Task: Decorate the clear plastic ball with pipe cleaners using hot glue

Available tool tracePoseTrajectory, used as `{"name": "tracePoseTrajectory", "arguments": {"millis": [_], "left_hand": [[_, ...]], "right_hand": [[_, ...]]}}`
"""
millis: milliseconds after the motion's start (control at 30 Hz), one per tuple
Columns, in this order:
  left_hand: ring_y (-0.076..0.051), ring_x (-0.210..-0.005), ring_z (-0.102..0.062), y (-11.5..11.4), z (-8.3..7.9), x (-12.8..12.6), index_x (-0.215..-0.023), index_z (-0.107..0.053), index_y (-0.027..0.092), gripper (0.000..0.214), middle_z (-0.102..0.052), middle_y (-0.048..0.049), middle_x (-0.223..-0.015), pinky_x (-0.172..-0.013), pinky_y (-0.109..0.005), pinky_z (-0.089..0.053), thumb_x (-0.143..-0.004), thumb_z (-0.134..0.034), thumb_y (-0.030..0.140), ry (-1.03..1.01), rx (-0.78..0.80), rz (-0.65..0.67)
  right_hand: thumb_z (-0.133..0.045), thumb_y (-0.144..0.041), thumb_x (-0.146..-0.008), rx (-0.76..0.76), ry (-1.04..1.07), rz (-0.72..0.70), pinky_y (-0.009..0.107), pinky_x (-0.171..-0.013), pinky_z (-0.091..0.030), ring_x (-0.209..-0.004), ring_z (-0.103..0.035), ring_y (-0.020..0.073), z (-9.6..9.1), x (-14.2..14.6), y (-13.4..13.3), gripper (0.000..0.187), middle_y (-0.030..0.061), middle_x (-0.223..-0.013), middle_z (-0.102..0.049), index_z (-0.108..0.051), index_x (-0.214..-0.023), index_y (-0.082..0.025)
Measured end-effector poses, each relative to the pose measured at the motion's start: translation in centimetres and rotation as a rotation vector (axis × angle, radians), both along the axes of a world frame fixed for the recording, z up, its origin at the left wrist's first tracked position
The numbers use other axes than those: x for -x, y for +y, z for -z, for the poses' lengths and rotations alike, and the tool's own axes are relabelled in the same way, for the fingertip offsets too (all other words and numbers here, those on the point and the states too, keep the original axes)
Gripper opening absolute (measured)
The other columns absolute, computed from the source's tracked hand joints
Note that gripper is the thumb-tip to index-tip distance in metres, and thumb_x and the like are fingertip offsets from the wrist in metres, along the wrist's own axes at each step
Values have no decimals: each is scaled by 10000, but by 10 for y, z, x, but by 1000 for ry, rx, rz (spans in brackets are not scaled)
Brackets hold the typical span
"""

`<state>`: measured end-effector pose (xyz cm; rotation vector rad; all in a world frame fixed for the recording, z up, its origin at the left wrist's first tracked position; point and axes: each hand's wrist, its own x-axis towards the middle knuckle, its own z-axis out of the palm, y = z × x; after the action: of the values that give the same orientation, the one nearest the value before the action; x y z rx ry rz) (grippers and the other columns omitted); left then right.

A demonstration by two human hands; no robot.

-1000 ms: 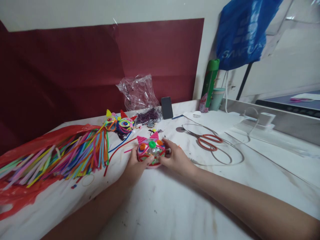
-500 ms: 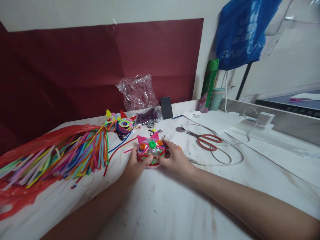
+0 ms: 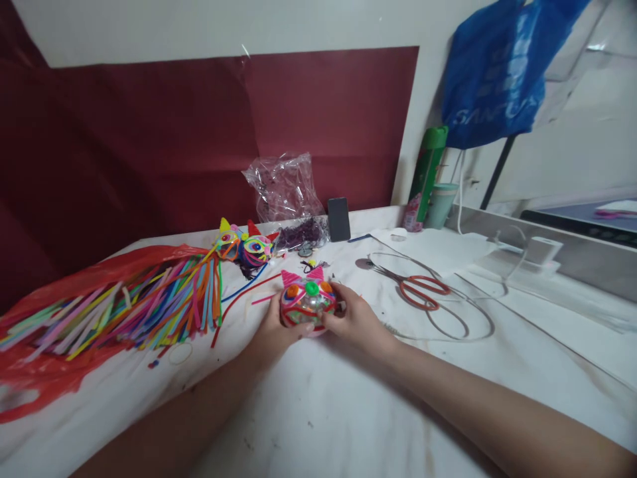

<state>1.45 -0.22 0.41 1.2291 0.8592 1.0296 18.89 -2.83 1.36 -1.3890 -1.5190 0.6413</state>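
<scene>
Between my two hands, low over the white tabletop, is a cat-face craft ball. It has a clear body, pink pipe-cleaner ears, orange eyes, a green spiral nose and red and pink trim. My left hand grips its left side, the thumb along the lower front. My right hand is closed round the right side, its thumb on the front too. Whether the ball rests on the table I cannot tell. Just beyond it lies a small black and yellow scrap. A red pipe cleaner curves to its left.
Colourful pipe cleaners lie on a red plastic bag at left. Two finished-looking cat faces, one dark blue, sit behind them. Orange-handled scissors and a pale cable are at right. A phone leans at the back.
The whole scene has shifted slightly right in view as the camera turned. Both hands stay on the cat-face ball; my left thumb sits a little lower on its front.
</scene>
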Motion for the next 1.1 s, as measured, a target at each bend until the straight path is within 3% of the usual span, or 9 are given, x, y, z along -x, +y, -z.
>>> {"name": "tracePoseTrajectory", "arguments": {"millis": [167,267,633,833,1100], "left_hand": [[-275,-1253,-519,6,3,4,-1313,-498,215,559,-597,-96,-1328,-1094,-426,-337,-790,-650,345,-119,-44,37],[-272,-1310,-463,11,8,6,-1283,-550,205,490,-574,-90,-1363,-1119,-416,-296,-832,-595,389,-162,-39,32],[-268,-1277,-503,7,6,3,-1196,-601,165,481,-640,-110,-1266,-1078,-390,-352,-811,-623,453,-188,-53,-39],[-262,-1147,-597,-5,-5,-1,-1198,-537,188,497,-669,-93,-1193,-1006,-393,-420,-769,-690,386,-127,-36,-19],[-259,-1044,-639,-12,-9,-8,-1181,-488,175,608,-670,-113,-1128,-934,-405,-482,-663,-782,297,-89,-7,-108]], "right_hand": [[-601,-256,-678,11,36,-24,367,-867,-506,-975,-642,259,-1,-4,4,575,138,-1126,-679,-557,-1228,-92],[-594,-248,-686,39,43,-18,359,-850,-509,-954,-651,255,-3,-4,4,532,129,-1098,-694,-573,-1197,-100],[-599,-248,-689,29,22,-22,348,-822,-519,-923,-658,249,-2,-4,4,490,119,-1043,-708,-590,-1159,-108],[-604,-278,-684,-1,-39,-8,360,-822,-506,-910,-643,252,-7,-1,-1,516,145,-1058,-692,-596,-1160,-82],[-596,-285,-667,-7,-97,18,392,-848,-500,-950,-628,274,-5,3,-6,600,149,-1113,-672,-569,-1232,-86]]}}
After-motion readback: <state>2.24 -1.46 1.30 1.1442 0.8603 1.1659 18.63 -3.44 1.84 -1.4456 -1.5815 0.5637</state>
